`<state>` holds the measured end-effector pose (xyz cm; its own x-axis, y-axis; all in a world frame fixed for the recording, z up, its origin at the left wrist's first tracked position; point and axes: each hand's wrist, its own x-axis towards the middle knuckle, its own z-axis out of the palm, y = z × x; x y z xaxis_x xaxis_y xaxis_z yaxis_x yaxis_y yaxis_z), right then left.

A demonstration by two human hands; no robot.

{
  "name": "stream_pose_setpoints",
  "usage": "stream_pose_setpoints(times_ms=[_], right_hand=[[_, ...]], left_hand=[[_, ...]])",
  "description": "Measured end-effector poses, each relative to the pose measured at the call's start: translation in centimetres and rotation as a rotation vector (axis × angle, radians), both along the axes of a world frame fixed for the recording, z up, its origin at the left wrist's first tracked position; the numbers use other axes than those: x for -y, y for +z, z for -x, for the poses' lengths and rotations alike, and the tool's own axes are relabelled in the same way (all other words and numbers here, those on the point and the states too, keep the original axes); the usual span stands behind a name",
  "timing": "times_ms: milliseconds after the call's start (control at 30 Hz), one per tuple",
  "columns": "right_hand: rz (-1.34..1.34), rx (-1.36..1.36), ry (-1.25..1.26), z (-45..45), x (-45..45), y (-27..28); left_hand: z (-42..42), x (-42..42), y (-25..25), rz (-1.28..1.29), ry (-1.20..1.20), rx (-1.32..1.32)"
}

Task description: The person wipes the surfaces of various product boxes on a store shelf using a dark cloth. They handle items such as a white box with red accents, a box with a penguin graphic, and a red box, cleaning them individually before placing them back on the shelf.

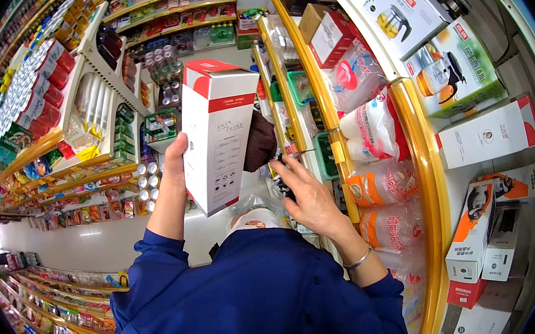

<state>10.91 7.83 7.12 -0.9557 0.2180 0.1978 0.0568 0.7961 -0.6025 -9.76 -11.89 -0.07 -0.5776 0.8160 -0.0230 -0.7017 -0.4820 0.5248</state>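
My left hand (176, 156) grips a tall white and red cardboard box (223, 148) by its left side and holds it upright, slightly tilted, in front of me. Against the box's right side is a crumpled dark brown cloth (261, 143), partly hidden behind the box. Just right of the cloth is my right hand (310, 197), its fingers apart and a bracelet on the wrist. Its fingertips are close to the cloth's lower edge; whether they touch it is unclear.
Gold-edged shelves on the right hold bagged disposable cups (372, 129) and glass-kettle boxes (455, 71). Another white and red box (490, 133) lies on the top shelf. To the left, a shelf unit (78, 95) carries stacked cans (44, 97). A tiled floor (67, 244) runs between the shelves.
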Motion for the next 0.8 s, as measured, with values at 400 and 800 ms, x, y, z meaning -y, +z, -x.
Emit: stream_pose_setpoints(times_ms=[400, 800], right_hand=[[0.512, -0.154, -0.201, -2.4, 0.0, 5.1], [0.727, -0.293, -0.417, -5.9, -2.8, 7.4]], left_hand=[[-3.6, -6.1, 5.4, 0.149, -0.157, -0.362], [-7.1, -13.9, 7.4, -0.024, -0.480, -0.473]])
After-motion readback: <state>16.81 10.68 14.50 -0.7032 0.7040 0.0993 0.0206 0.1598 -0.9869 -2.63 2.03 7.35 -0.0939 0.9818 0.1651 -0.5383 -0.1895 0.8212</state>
